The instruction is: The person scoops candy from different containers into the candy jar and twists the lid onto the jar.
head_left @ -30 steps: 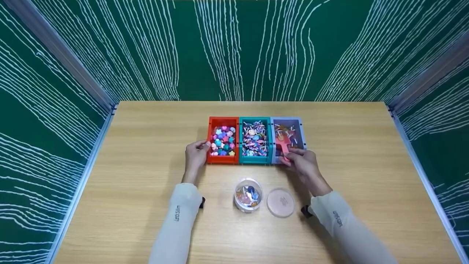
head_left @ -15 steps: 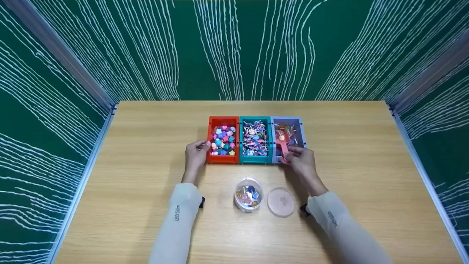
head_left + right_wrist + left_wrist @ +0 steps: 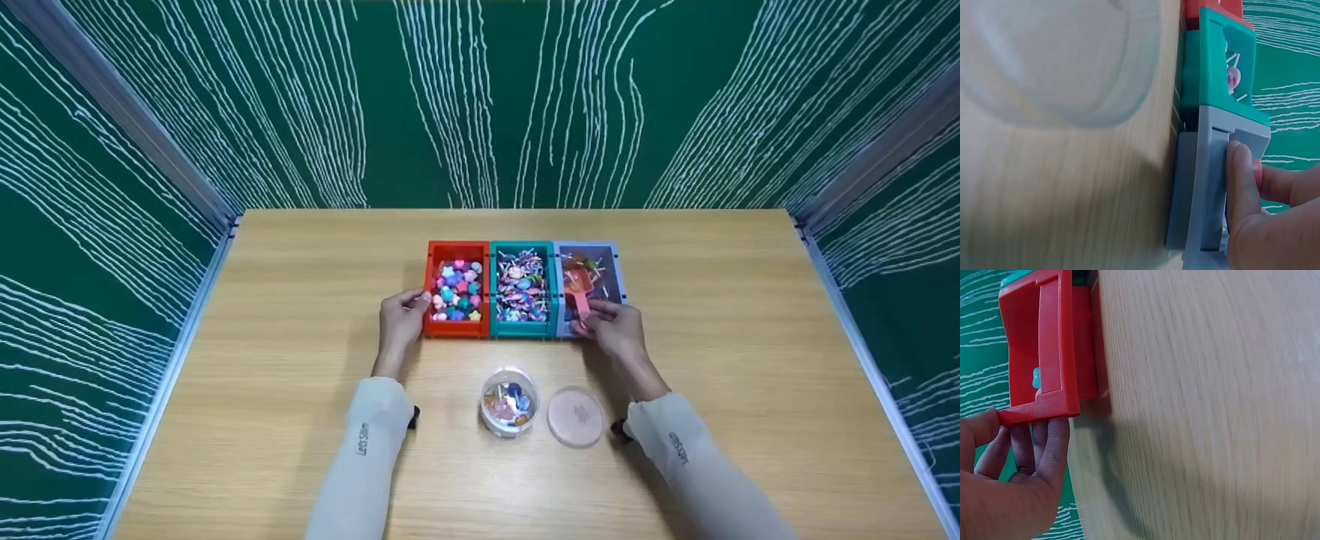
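My left hand (image 3: 403,321) holds the near left side of the red bin (image 3: 457,328). In the left wrist view the thumb lies at the rim, with the fingers (image 3: 1053,450) against the outside of the wall. My right hand (image 3: 616,328) pinches the handle of a small pink scoop (image 3: 581,296) over the grey-lilac bin (image 3: 621,274). The scoop's head lies among amber lollipop-like pieces in that bin and seems to carry some. In the right wrist view, the fingers (image 3: 1241,174) hide most of the scoop.
Between them, the teal bin (image 3: 521,328) holds many small lollipop-like pieces. Colourful beads (image 3: 455,289) fill the red bin. Nearer stands a clear round tub (image 3: 489,420) with several pieces inside, its lid (image 3: 575,417) beside it. Green walls surround the wooden table (image 3: 247,375).
My right hand has shifted slightly left with the scoop, whose head has turned a little among the pieces. The left hand has stayed at the red bin.
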Available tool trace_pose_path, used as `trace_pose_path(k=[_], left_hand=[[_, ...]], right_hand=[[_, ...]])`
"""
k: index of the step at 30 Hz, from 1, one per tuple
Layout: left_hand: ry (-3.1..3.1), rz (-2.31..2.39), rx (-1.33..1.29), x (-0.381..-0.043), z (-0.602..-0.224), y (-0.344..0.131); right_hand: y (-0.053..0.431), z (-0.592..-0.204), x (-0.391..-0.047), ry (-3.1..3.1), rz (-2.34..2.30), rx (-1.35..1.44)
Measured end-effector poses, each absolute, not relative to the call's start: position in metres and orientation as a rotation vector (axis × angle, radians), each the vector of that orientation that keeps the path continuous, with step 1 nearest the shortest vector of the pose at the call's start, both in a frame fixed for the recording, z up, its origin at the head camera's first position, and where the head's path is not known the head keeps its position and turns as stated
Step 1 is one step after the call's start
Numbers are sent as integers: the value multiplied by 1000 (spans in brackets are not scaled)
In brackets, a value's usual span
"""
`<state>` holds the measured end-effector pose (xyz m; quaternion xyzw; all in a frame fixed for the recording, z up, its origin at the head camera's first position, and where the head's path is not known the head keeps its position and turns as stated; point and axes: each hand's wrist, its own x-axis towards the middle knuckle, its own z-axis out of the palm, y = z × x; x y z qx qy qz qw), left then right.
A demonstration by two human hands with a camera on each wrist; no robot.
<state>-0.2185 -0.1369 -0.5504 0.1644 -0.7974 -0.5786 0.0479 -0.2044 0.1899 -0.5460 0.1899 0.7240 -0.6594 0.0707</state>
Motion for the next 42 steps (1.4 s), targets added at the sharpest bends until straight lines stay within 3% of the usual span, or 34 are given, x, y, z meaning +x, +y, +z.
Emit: trace_pose_path(k=[42], left_hand=[[-2442, -1796, 517, -218, -548, -138]], right_hand=[[193, -545, -192, 2195, -1994, 631]])
